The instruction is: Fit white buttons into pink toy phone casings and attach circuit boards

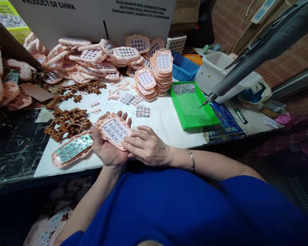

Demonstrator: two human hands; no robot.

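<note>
A pink plastic shell with a keypad of grey buttons rests tilted in my left hand, whose fingers curl up behind its far edge. My right hand touches the shell's lower right edge with its fingertips; its thumb is hidden. Left of my hands lies another pink shell with a green circuit board in it. Just beyond my hands, a small block of button caps sits on the white work surface.
Brown plastic parts spread at the left. Stacked shells with keypads stand in front of a pile of pink shells. A green tray holds small metal screws. An electric screwdriver hangs over its right side.
</note>
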